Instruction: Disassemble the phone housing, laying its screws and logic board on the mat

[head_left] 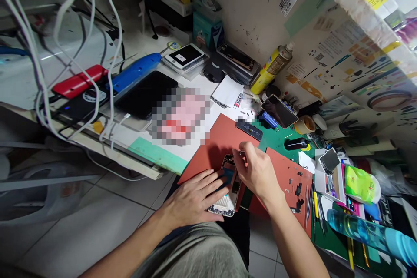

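An opened phone housing (230, 203), with its inner parts bare, lies at the near edge of an orange-red mat (199, 163). My left hand (194, 194) lies across it, fingers over its left side and thumb along its lower edge, holding it. Over the housing's upper end, my right hand (256, 168) is closed in a pinch. Whatever sits between those fingertips is too small and hidden to name. Beyond the hands, a flat black phone battery (249, 130) rests at the mat's far edge.
Small dark parts (298, 190) lie on a second orange-red mat (276, 169). On the right are thin tools (315, 206) and a blue bottle (361, 228). Toward the left stand a dark-screened phone (148, 93), a blue tool (135, 71) and hanging white cables (112, 52).
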Available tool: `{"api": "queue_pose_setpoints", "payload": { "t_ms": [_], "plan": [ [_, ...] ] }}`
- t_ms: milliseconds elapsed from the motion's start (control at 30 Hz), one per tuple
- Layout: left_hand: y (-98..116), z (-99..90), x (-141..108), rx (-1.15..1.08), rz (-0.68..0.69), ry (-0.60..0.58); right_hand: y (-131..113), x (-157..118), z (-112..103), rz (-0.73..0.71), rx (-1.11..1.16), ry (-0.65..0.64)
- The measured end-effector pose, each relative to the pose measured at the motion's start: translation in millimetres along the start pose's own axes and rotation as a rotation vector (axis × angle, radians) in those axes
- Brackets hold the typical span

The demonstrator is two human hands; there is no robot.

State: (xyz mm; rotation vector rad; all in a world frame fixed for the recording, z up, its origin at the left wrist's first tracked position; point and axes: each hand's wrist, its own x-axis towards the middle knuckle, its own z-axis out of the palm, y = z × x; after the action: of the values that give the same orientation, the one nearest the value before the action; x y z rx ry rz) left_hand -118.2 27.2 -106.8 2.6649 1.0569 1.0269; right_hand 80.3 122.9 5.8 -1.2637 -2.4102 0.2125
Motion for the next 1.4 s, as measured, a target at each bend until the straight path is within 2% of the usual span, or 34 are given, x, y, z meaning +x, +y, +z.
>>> {"api": "queue_pose_setpoints", "payload": {
  "t_ms": [133, 367, 533, 767, 967, 1100, 1400],
  "plan": [
    [0.8, 0.0, -0.2, -0.029, -0.021, -0.012, -0.5, 8.0, -2.5, -0.026, -0.026, -0.019],
    [1.0, 1.0, -1.1, -0.018, -0.016, -0.009, 0.1, 9.9, -10.5, -0.114, 0.06, -0.176],
    [0.4, 1.9, -2.4, -0.001, -0.011, -0.025, 0.7, 10.8, -7.3, -0.095, 0.011, -0.1],
    [0.3, 1.4, -3.6, 0.029, 0.011, -0.021, 0.7, 12.2, -4.5, -0.062, 0.022, -0.057],
    [1.2, 0.7, -4.0, 0.036, 0.003, -0.014, -0.1, 8.6, -1.1, -0.07, 0.006, -0.036],
    [1.6, -0.2, -2.3, 0.035, -0.002, -0.011, -0.6, 6.9, 0.6, -0.1, 0.011, -0.073],
    [3.5, 0.9, -2.0, 0.047, -0.016, -0.014, -2.9, 5.3, 4.7, -0.13, -0.04, -0.028]
  ]
}}
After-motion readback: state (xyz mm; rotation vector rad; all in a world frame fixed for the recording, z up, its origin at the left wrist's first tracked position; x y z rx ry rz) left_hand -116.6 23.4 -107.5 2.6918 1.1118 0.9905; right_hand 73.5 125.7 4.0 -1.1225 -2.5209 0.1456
